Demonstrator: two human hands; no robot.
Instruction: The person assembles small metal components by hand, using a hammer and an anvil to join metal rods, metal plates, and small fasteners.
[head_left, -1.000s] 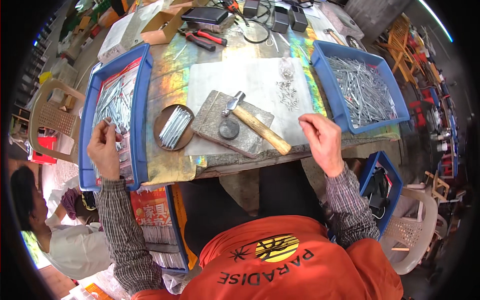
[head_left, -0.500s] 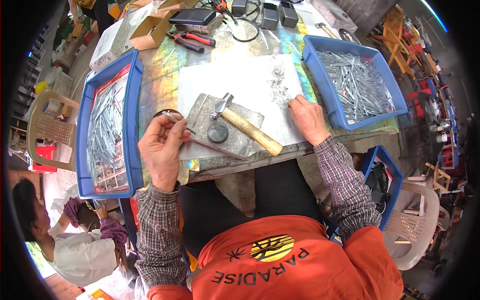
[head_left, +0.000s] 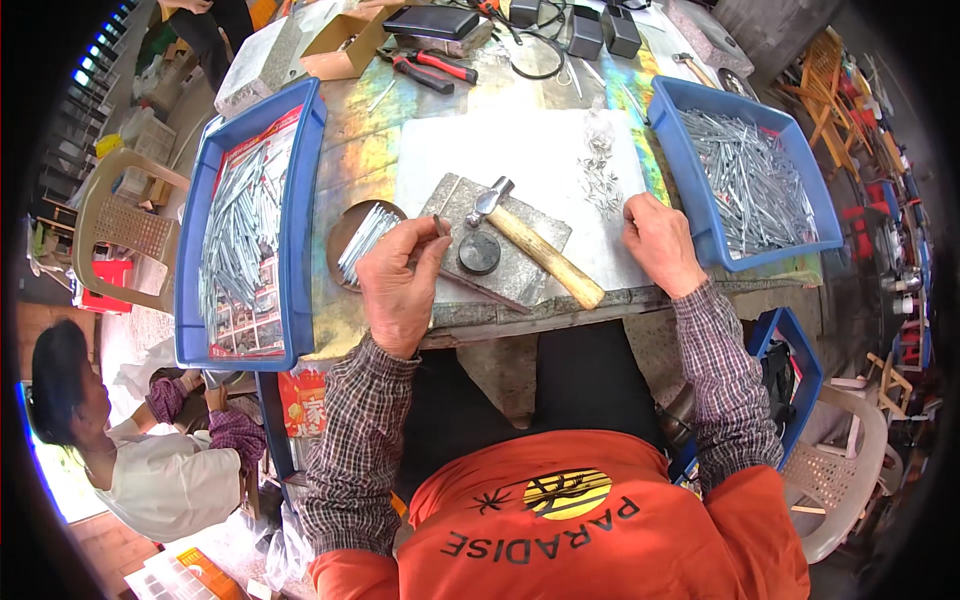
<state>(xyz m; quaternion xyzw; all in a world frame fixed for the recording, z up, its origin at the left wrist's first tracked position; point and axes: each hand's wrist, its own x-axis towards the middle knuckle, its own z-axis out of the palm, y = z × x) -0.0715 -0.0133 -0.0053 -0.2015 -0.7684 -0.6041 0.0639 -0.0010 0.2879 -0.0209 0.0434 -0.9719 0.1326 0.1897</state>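
Note:
My left hand (head_left: 398, 285) is closed in a pinch on a thin metal rod (head_left: 437, 226), of which only a short dark end shows. It is beside a round dish (head_left: 340, 238) of silver metal rods (head_left: 368, 238) and over the left edge of a grey stone slab (head_left: 455, 205). On the slab rest a round black block (head_left: 479, 253) and a ball-peen hammer (head_left: 535, 243) with a wooden handle. My right hand (head_left: 662, 248) lies on the white sheet (head_left: 430, 145), fingers curled in; what they hold, if anything, is hidden. Small shiny metal pieces (head_left: 600, 180) lie beyond it.
Blue trays of metal rods flank the work, one left (head_left: 308, 215) and one right (head_left: 738, 262). Red-handled pliers (head_left: 440, 68), a cardboard box (head_left: 340, 50) and black devices (head_left: 585, 32) stand at the back. A person (head_left: 165, 460) sits at lower left.
My left hand has moved right, from over the round dish to the slab's edge, uncovering the rods in the dish. My right hand stays beside the metal pieces. The whole view has shifted slightly.

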